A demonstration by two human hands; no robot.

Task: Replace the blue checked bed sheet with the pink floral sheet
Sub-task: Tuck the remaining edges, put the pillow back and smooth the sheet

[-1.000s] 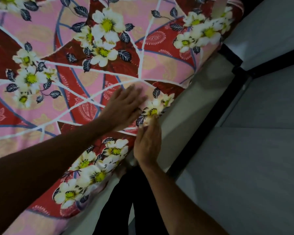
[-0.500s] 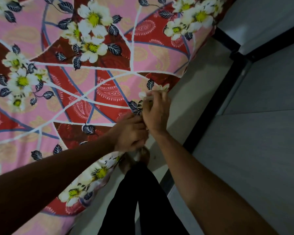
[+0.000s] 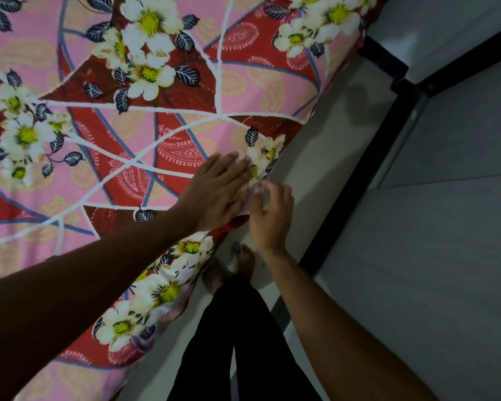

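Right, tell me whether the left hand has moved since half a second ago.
Yes. The left hand has come up from the bed edge onto the pink floral sheet, fingers now flat and reaching the white flower at the edge.

The pink floral sheet [image 3: 156, 125] is seen spread over the bed. The left hand [image 3: 214, 192] is laid flat on it near the edge, fingers straight. The right hand [image 3: 271, 215] is held just beside it at the sheet's edge; its fingers are blurred, so a grip cannot be told. Below, black trousers [image 3: 243, 342] and bare feet [image 3: 243, 256] are seen on the pale floor [image 3: 330, 134].
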